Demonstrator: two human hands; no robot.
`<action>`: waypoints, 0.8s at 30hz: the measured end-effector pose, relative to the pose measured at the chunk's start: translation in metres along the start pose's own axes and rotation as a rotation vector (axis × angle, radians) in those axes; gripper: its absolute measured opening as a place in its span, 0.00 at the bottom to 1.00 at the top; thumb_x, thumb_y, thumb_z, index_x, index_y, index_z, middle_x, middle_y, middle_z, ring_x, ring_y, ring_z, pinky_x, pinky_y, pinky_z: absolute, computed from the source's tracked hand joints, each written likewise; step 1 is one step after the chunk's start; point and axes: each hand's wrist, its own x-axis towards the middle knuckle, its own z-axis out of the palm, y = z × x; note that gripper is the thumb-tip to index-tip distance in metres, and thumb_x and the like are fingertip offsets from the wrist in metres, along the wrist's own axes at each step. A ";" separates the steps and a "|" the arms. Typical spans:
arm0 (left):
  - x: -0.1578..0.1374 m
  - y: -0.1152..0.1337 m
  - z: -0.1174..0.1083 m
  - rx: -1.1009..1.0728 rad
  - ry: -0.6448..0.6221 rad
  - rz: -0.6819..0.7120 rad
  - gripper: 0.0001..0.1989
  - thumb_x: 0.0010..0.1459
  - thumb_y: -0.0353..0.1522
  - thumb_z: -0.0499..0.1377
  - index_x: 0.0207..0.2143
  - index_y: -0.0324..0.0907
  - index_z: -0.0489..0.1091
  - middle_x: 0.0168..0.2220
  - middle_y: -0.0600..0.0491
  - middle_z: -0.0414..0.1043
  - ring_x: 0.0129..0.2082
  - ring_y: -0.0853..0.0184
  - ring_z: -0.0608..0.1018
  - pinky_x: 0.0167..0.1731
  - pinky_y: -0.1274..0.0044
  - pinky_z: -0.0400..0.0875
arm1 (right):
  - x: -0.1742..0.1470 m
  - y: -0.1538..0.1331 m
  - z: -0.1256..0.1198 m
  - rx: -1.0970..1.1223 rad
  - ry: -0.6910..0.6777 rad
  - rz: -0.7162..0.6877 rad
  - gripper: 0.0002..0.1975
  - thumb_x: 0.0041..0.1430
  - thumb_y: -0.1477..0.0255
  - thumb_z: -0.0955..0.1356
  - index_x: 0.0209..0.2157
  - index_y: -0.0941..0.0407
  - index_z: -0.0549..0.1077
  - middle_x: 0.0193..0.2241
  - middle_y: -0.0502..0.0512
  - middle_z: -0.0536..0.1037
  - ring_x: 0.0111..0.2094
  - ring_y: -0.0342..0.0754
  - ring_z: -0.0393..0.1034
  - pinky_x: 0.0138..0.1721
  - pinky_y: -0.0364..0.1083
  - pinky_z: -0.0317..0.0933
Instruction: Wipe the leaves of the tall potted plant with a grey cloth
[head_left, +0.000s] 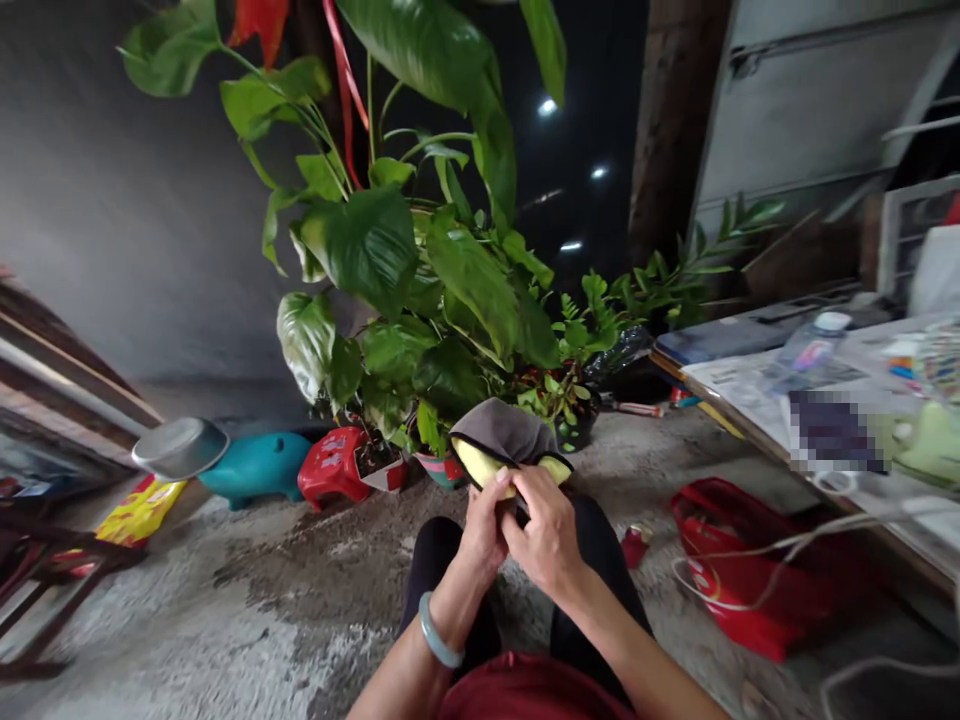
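A cloth, grey on one face and yellow on the other with a dark edge, is bunched up in front of my knees. My left hand grips its near edge, thumb on top. Close against it, my right hand pinches the same cloth with curled fingers. Both hands meet at the cloth's lower side, so part of it is hidden behind them. Just beyond the cloth stands a large leafy potted plant, its broad green leaves hanging above.
Left of the plant are a red stool, a teal animal-shaped stool and a metal basin. On the right, a cluttered table carries a plastic bottle. A red bag and a white cable lie nearby.
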 end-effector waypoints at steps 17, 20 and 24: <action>0.059 0.125 0.201 1.251 -0.369 1.373 0.35 0.46 0.21 0.61 0.59 0.39 0.70 0.55 0.44 0.77 0.57 0.53 0.78 0.59 0.66 0.73 | -0.111 0.191 0.036 -0.299 0.031 0.251 0.10 0.49 0.71 0.68 0.34 0.50 0.79 0.43 0.60 0.86 0.50 0.67 0.78 0.52 0.63 0.67; 0.118 0.123 0.238 1.636 -0.227 1.341 0.35 0.52 0.19 0.61 0.64 0.39 0.67 0.59 0.41 0.74 0.60 0.52 0.75 0.60 0.66 0.70 | -0.135 0.203 0.045 -0.436 0.010 0.074 0.12 0.48 0.77 0.69 0.35 0.49 0.77 0.41 0.55 0.85 0.54 0.65 0.76 0.56 0.61 0.63; 0.160 0.086 0.212 2.127 -0.216 0.993 0.20 0.64 0.20 0.58 0.58 0.37 0.69 0.53 0.41 0.74 0.57 0.56 0.76 0.54 0.72 0.70 | -0.128 0.216 0.039 -0.476 0.042 0.099 0.08 0.50 0.77 0.71 0.32 0.49 0.74 0.34 0.53 0.84 0.48 0.63 0.77 0.52 0.58 0.63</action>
